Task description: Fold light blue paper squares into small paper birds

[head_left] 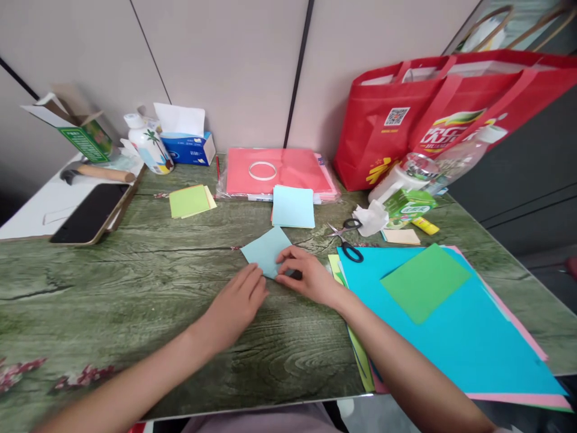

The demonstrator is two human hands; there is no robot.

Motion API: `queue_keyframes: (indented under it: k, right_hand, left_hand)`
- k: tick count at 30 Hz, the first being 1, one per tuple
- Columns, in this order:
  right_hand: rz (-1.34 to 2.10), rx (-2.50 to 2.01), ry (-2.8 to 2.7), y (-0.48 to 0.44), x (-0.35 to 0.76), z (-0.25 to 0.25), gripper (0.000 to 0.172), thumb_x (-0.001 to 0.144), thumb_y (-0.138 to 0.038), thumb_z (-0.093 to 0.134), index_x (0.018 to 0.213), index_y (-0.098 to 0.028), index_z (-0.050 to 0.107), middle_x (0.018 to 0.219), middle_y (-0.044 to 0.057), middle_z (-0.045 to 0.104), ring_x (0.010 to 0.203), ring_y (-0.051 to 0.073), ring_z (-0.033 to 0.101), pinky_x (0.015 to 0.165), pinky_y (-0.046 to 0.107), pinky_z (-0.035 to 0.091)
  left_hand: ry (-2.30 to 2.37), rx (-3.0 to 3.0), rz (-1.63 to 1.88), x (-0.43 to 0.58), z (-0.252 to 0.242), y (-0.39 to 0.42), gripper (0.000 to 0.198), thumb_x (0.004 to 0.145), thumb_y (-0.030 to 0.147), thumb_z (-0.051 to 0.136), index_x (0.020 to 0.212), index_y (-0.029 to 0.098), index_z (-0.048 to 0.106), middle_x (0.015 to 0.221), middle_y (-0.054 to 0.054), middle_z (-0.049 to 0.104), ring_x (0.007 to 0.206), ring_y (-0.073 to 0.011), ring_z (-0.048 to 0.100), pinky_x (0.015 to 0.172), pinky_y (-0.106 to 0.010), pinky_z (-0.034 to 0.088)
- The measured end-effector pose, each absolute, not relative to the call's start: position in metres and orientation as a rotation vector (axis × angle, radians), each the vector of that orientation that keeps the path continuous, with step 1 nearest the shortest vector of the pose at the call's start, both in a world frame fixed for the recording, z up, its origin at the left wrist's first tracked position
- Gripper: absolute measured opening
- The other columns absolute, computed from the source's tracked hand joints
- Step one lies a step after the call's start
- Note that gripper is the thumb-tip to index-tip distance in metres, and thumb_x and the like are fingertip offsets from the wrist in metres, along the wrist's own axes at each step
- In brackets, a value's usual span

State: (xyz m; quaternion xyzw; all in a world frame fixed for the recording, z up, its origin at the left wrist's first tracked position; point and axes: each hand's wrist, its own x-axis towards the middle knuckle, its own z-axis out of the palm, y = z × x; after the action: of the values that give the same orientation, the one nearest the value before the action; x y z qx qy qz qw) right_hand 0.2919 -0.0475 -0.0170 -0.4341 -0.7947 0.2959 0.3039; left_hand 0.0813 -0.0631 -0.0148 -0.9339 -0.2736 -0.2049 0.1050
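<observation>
A light blue square of paper point(265, 248) lies turned cornerwise on the wood-patterned table. My left hand point(241, 297) is at its lower left edge, fingers close together with the tips on the paper and the thumb hidden. From the right, my right hand point(306, 273) grips the lower right edge, its fingers bent and its thumb near the bottom corner. Just behind the sheet sits a stack of light blue squares point(293, 207). Black-handled scissors point(349, 237) lie partly open to the right of my right hand.
Large blue paper point(428, 355) with a green sheet point(426, 282) on it covers the right side. Yellow-green slips point(189, 201) and a red paper pack point(288, 171) lie behind. A red bag point(383, 132) stands at back right; a phone point(90, 213) and hammer point(97, 172) are left.
</observation>
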Motion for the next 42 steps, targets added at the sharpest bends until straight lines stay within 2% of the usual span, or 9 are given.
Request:
queue_keyframes:
  k: [9,13,17,23,26,30,35,39,42]
  right_hand:
    - [0.778,-1.237,-1.952,-0.043,0.291,-0.022,0.008,0.085,-0.023,0.059,0.089,-0.020,0.065,0.103,0.007,0.058,0.070,0.012,0.056,0.065,0.028,0.049]
    - [0.697,-1.233,-1.967,-0.040,0.292,-0.024,0.017,0.088,-0.019,0.052,0.096,-0.022,0.066,0.108,0.009,0.057,0.080,0.016,0.060,0.070,0.032,0.050]
    - [0.665,-1.222,-1.967,-0.039,0.292,-0.026,0.022,0.089,-0.016,0.049,0.098,-0.023,0.067,0.110,0.009,0.057,0.093,0.019,0.059,0.076,0.034,0.050]
    - [0.731,-1.249,-1.953,-0.038,0.292,-0.024,0.021,0.087,-0.017,0.052,0.099,-0.024,0.068,0.110,0.008,0.056,0.081,0.016,0.059,0.069,0.032,0.052]
    - [0.759,-1.269,-1.971,-0.039,0.292,-0.021,0.020,0.086,-0.019,0.055,0.100,-0.024,0.068,0.114,0.009,0.053,0.077,0.015,0.058,0.065,0.031,0.052]
    - [0.688,-1.275,-2.033,-0.040,0.290,-0.019,0.023,0.087,-0.015,0.052,0.101,-0.022,0.069,0.119,0.010,0.051,0.084,0.017,0.058,0.075,0.035,0.052]
    - [0.564,-1.314,-2.122,-0.043,0.286,-0.019,0.021,0.086,-0.019,0.055,0.101,-0.022,0.069,0.121,0.011,0.051,0.079,0.016,0.056,0.072,0.036,0.052]
    - [0.534,-1.324,-2.114,-0.044,0.285,-0.019,0.024,0.088,-0.015,0.050,0.101,-0.021,0.069,0.120,0.010,0.051,0.080,0.015,0.056,0.072,0.034,0.052]
    - [0.580,-1.333,-2.105,-0.043,0.287,-0.019,0.029,0.088,-0.011,0.046,0.102,-0.023,0.068,0.119,0.010,0.050,0.079,0.014,0.056,0.071,0.033,0.052]
  left_hand:
    - [-0.950,-2.723,-0.361,0.098,-0.021,-0.085,0.040,0.095,0.019,0.032,0.121,0.000,0.055,0.129,-0.022,0.054,0.127,-0.0338,0.044,0.099,-0.049,0.044]
    - [-0.953,-2.769,-0.370,0.097,-0.024,-0.086,0.041,0.094,0.017,0.031,0.129,0.002,0.048,0.136,-0.020,0.049,0.130,-0.0304,0.041,0.100,-0.043,0.045]
    - [-0.897,-2.767,-0.505,0.094,-0.020,-0.091,0.037,0.091,0.013,0.038,0.125,0.004,0.050,0.129,-0.020,0.055,0.126,-0.0326,0.045,0.099,-0.047,0.044]
    - [-0.762,-2.835,-0.599,0.087,-0.011,-0.095,0.034,0.090,0.009,0.037,0.118,0.005,0.055,0.113,-0.015,0.065,0.113,-0.0275,0.056,0.093,-0.039,0.049]
    - [-0.684,-2.877,-0.583,0.086,-0.008,-0.090,0.034,0.090,0.008,0.036,0.117,0.004,0.056,0.121,-0.015,0.062,0.120,-0.0294,0.051,0.095,-0.041,0.048]
    - [-0.713,-2.895,-0.519,0.088,-0.010,-0.083,0.035,0.089,0.010,0.041,0.121,0.003,0.053,0.130,-0.018,0.055,0.129,-0.0321,0.041,0.101,-0.045,0.043]
    - [-0.677,-2.920,-0.413,0.090,-0.012,-0.081,0.040,0.090,0.013,0.041,0.130,0.005,0.047,0.140,-0.015,0.045,0.132,-0.0293,0.037,0.104,-0.042,0.040]
    - [-0.699,-2.928,-0.494,0.086,-0.010,-0.086,0.036,0.090,0.013,0.042,0.123,0.004,0.053,0.131,-0.016,0.054,0.126,-0.0301,0.045,0.099,-0.043,0.047]
    - [-0.571,-2.951,-0.790,0.082,-0.007,-0.092,0.026,0.088,0.013,0.047,0.108,0.007,0.063,0.112,-0.012,0.067,0.115,-0.0268,0.056,0.096,-0.040,0.050]
